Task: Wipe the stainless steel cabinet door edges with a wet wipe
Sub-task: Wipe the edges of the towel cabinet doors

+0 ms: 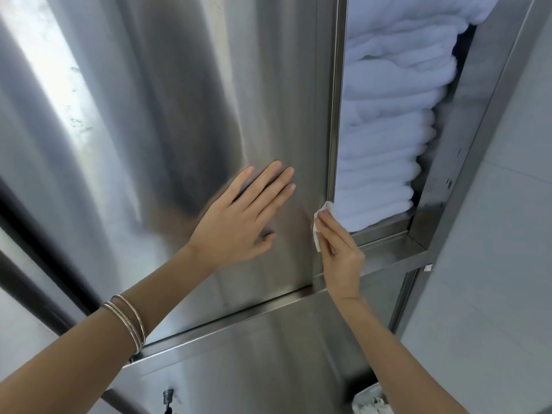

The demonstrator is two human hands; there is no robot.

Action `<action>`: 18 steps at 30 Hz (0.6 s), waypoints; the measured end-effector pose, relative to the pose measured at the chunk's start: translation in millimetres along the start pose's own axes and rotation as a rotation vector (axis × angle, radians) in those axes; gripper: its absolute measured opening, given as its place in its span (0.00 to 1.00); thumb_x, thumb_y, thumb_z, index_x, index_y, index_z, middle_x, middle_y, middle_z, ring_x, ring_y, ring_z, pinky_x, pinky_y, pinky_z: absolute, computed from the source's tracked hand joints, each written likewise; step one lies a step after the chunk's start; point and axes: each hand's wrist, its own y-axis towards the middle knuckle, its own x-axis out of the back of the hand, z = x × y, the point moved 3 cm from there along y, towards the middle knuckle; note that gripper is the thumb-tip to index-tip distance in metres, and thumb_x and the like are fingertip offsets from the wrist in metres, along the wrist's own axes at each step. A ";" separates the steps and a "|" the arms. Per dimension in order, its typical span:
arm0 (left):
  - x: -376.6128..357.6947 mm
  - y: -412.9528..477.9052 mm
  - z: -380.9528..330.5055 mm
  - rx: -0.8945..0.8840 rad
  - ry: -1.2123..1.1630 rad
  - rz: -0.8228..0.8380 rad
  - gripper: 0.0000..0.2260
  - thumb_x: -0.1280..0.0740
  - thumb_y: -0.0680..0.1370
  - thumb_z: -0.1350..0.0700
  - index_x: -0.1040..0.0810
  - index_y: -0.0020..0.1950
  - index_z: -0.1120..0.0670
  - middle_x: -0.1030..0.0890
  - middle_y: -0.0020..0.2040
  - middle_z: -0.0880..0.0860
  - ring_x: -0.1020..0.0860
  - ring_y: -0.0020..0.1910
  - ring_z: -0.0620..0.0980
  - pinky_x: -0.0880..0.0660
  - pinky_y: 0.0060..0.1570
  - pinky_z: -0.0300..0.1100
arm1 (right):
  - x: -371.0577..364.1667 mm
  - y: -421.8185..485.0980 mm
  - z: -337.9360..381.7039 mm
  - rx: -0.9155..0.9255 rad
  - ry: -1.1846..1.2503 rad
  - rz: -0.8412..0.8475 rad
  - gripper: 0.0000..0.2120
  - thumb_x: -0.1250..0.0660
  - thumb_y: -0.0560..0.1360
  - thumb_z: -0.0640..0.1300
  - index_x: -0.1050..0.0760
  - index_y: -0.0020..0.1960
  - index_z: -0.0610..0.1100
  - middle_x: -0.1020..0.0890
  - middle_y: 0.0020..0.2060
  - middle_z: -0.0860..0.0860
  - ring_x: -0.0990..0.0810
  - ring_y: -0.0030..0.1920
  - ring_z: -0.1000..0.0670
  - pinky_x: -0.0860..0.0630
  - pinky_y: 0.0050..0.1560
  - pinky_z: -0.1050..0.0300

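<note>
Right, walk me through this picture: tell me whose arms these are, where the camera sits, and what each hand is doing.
There is no machine here. The arms belong to a person, and the single picture comes from a wide-angle camera worn on their head, looking forward and down at their hands.

In front of them is a stainless steel cabinet door. The left hand lies flat against it with straight fingers, and thin bangles sit on that wrist. The right hand pinches a white wet wipe and holds it against the door's right edge. Beside that edge the cabinet is open, showing a stack of folded white towels.
</note>
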 end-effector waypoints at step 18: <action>3.6 10.0 -5.1 -0.016 0.087 -0.028 0.38 0.43 0.78 0.38 0.47 0.79 0.61 0.46 0.79 0.59 0.49 0.78 0.59 0.57 0.76 0.56 | 46.6 -73.0 -34.6 -0.299 -0.114 0.109 0.13 0.29 0.65 0.23 0.18 0.45 0.36 0.19 0.44 0.48 0.22 0.47 0.55 0.28 0.54 0.72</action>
